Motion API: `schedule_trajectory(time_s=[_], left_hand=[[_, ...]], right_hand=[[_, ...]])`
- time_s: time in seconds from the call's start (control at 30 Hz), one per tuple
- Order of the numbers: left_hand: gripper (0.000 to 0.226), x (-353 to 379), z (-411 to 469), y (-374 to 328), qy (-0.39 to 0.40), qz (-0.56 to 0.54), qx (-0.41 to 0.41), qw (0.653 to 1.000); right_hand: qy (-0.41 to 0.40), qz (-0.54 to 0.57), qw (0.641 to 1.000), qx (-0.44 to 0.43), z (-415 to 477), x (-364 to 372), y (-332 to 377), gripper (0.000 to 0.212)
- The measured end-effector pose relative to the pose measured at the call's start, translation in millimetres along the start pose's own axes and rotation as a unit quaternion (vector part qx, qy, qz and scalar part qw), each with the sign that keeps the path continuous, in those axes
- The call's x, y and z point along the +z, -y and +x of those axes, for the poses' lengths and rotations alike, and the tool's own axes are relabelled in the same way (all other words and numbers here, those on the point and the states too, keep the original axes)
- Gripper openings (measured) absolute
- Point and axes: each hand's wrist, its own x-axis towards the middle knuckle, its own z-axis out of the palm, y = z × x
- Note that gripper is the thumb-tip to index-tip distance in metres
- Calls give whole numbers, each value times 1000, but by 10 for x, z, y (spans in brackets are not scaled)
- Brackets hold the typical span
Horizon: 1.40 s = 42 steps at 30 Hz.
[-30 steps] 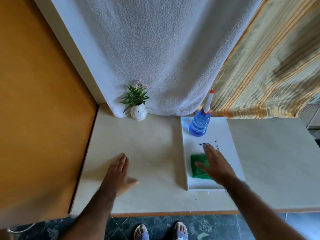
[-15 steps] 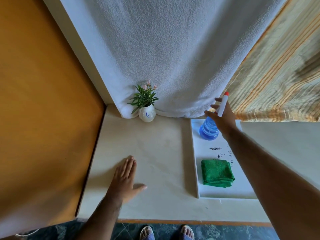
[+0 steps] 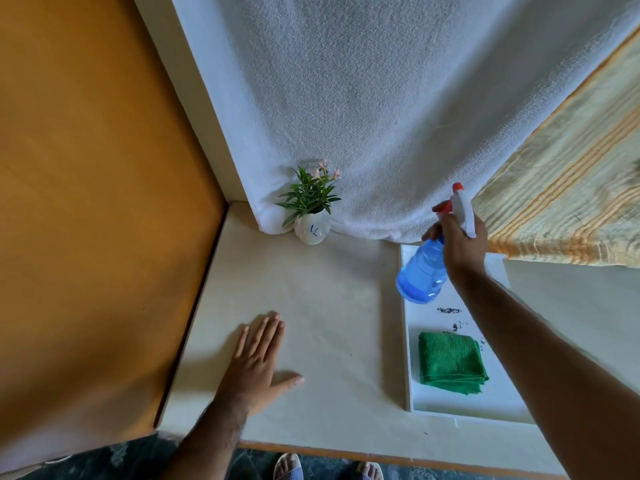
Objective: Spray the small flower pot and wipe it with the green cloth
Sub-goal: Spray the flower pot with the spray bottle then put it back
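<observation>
Over the white tray (image 3: 498,408) the right hand (image 3: 460,244) grips a translucent blue spray bottle (image 3: 420,275) by its neck, hiding the trigger (apparently lifted, though its base is hard to judge). At the far wall, well left of those fingers, stands the small white flower pot (image 3: 311,230). A folded green cloth (image 3: 450,362) lies on the tray. Flat and spread on the cream countertop (image 3: 329,306) rests the left hand (image 3: 256,362), holding nothing.
</observation>
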Motion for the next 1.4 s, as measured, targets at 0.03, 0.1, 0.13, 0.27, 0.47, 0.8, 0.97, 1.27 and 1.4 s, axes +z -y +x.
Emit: schedule_trajectory(time_s=[0.03,0.1,0.13,0.27,0.47,0.8,0.97,1.27,1.4], left_hand=[[117,8,0,-2,0,2,0,1000],[117,19,-8,0,-3,0,2,1000],[117,21,-11,-5,-6,-1,3,1000],[117,4,-26,-20,-19,-7,6,1000],[118,20,-17,-5,-11,-6,-3,1000],[114,85,-42,0,-50,-11,0,999],[110,111,-57,1,-79,-22,8,997],[110,115,-40,-12,-85,-18,6,996],[110,88,-35,-8,-80,-22,8,997]], right_hand=[[7,5,1000,-7,-19,86,79,19],[30,20,999,-20,-90,298,187,17],[42,23,999,-24,-146,409,218,13],[94,2,995,-26,-508,815,151,19],[108,-43,993,-32,-800,1071,-3,16],[205,-110,973,-11,-870,1164,-224,22],[238,-265,929,102,-675,1378,-310,18],[243,-339,898,139,-610,1603,-274,18],[234,-359,892,142,-609,1635,-241,18]])
